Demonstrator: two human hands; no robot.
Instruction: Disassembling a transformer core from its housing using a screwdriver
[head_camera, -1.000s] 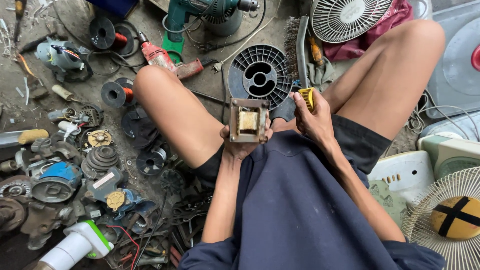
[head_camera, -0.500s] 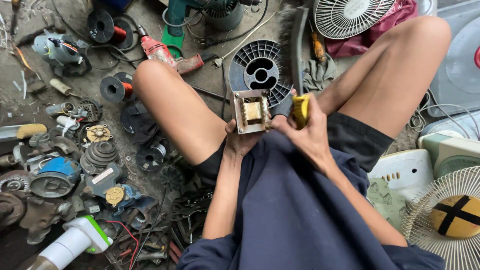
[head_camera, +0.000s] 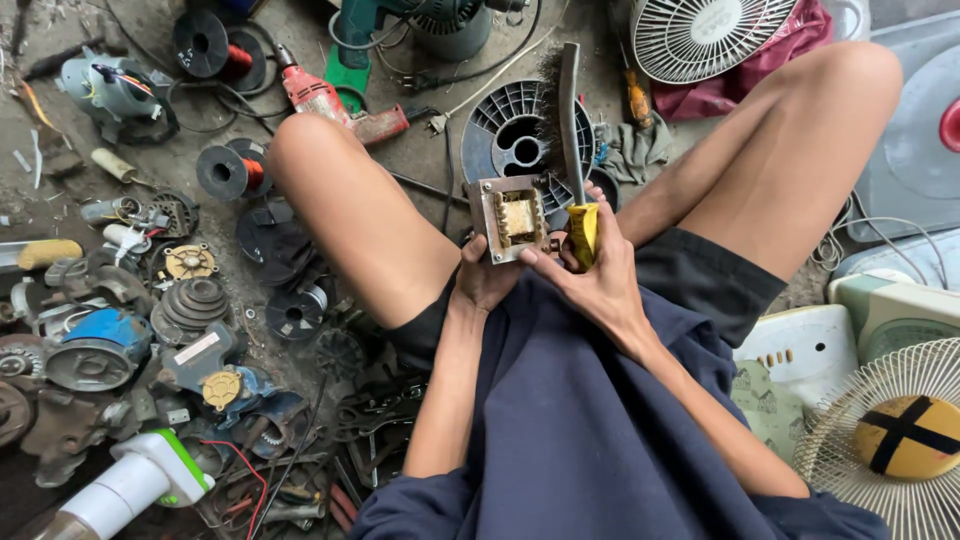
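Left hand is wrapped around a small square transformer, held up between the knees, while the right hand grips a yellow-handled wire brush just beside it. The floor is cluttered: a black spool right behind, a red drill, fan grilles.

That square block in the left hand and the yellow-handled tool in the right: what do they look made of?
The block: looks like dull grey metal around a yellowish, tape-wrapped core, probably a wound coil. The tool: glossy yellow handle, likely plastic, a dark shaft and bristles near the tip, possibly wire; too blurred to confirm.
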